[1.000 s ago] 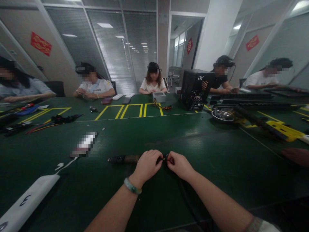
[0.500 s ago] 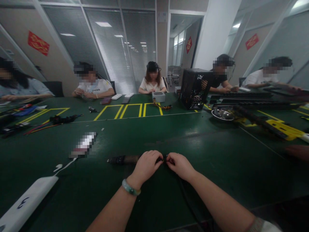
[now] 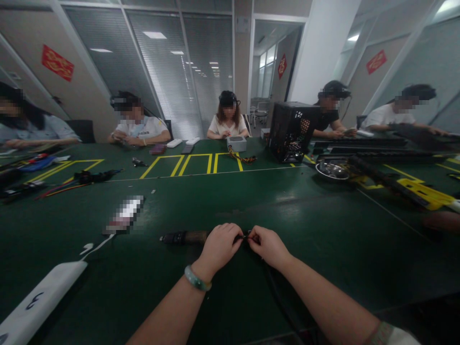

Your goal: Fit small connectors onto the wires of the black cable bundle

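Observation:
A dark tool shaped like an electric screwdriver (image 3: pixel 183 237) lies on the green table (image 3: pixel 194 199), its tip to the left. My left hand (image 3: pixel 222 244) covers its right part; whether I touch it cannot be told. The left thumb and fingertips are closed in a pinch. My right hand (image 3: pixel 268 247) faces it from the right, also pinching. Something small and dark shows between the two sets of fingertips, too little of it to name. A dark cable (image 3: pixel 278 294) runs from under my right hand toward the near table edge. A bracelet (image 3: pixel 197 279) sits on my left wrist.
A white power bank-like block (image 3: pixel 46 297) with a cord to a phone (image 3: pixel 126 213) lies left. Farther off are loose cables (image 3: pixel 89 177), a power supply (image 3: pixel 236 143), a black computer case (image 3: pixel 293 132), a metal bowl (image 3: pixel 332 171) and a yellow-black piece (image 3: pixel 426 192). Several people sit around.
Both hands stay nearly in place, with the fingertips still pinched close together. The small dark piece between them shows slightly more. The view has shifted a little.

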A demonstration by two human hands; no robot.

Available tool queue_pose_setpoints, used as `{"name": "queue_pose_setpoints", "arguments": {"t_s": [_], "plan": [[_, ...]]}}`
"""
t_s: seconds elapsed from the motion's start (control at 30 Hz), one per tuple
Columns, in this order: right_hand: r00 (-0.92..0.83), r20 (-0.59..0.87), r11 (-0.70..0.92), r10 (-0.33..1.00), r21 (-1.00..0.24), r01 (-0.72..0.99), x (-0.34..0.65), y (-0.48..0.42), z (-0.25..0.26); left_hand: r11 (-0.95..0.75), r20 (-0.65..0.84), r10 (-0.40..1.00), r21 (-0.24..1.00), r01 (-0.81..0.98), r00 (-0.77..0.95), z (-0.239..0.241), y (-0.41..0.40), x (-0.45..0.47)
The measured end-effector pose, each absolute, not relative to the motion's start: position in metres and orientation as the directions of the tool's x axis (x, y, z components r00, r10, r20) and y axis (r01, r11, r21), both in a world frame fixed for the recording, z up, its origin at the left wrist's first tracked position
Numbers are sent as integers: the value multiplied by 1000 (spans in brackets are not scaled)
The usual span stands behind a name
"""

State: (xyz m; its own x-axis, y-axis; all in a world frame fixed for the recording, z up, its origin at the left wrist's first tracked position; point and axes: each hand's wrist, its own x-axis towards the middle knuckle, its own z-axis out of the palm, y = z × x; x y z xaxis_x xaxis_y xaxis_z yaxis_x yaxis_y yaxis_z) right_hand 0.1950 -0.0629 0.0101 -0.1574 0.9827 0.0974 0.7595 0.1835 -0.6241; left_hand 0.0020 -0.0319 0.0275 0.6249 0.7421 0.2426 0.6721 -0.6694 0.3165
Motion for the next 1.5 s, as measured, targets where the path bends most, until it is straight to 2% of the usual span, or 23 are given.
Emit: {"name": "queue_pose_setpoints", "arguments": {"t_s": [0.47,1.03,1.3,1.5], "plan": [[-168,134,215,977,-648,731,194,-63,12,-654,259,756,280,703,601,29,-36,9],[-160,102,188,982,-623,759,192,-62,10,-659,236,752,290,694,615,29,-35,8],[-113,83,140,990,-635,760,191,-61,7,-671,253,741,259,695,622,30,-36,10],[-147,42,137,988,-671,729,195,-62,12,-673,254,740,268,690,623,27,-35,9]]}}
